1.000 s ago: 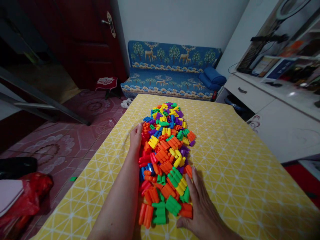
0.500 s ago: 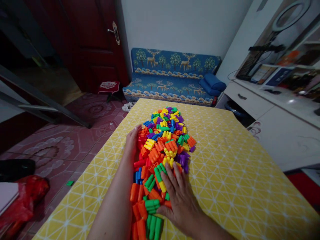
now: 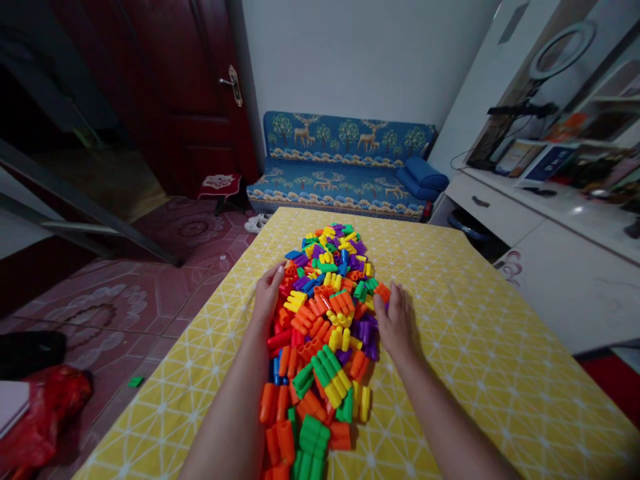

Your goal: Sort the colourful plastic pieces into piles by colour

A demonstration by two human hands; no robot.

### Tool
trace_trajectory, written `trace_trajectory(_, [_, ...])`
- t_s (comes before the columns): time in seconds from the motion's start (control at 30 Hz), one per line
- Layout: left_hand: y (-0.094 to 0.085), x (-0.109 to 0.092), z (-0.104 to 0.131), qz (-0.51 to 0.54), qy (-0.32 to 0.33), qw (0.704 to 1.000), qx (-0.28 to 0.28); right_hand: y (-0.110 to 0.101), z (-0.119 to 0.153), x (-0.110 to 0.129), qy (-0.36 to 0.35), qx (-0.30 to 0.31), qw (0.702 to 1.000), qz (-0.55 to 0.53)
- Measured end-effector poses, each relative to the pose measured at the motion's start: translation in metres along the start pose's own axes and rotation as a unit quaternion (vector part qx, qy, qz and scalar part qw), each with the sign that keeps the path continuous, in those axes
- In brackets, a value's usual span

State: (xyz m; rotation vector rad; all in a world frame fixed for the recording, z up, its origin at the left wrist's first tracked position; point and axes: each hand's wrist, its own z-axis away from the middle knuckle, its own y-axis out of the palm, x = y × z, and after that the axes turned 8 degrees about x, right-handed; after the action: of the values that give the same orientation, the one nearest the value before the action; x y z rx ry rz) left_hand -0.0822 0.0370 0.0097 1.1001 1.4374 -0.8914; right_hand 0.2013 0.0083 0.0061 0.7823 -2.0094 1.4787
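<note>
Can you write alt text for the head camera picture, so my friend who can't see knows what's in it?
A person's left hand and right hand flank a long heap of colorful plastic blocks on a yellow, white-lined tablecloth. Behind are a deer-patterned blue sofa and a dark red door.

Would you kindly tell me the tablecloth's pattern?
The tablecloth is yellow with crossing white lines, seen in the head view.

Wall [image 3: 350,53]: pale, it stands behind the sofa [image 3: 350,179].
Sofa: blue, with printed deer and trees.
Door [image 3: 165,87]: dark red, with metal handle [image 3: 235,87].
Stool [image 3: 219,183]: small, near the sofa.
Floor [image 3: 110,303]: reddish, tiled, patterned.
Cabinet [image 3: 575,280]: white, on the right side.
Light: rather dim, darkest at far left.
</note>
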Motion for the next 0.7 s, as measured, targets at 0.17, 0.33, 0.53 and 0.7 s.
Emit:
trace_trajectory(0.17, [-0.001,0.0,-0.001,-0.042,0.011,0.999,0.01,0.023,-0.01,0.01,0.001,0.04,0.988,-0.152])
trace_trajectory(0.33, [-0.001,0.004,-0.002,-0.052,0.013,0.999,0.007,0.025,0.003,0.013,-0.007,0.031,0.967,-0.254])
trace_trajectory(0.53, [-0.003,0.001,0.0,-0.102,0.035,0.993,-0.044,0.022,0.002,0.007,0.0,0.017,0.958,-0.285])
trace_trajectory(0.7, [-0.003,-0.038,0.013,-0.203,0.065,0.976,0.029,0.021,0.001,0.013,-0.013,-0.007,0.966,-0.257])
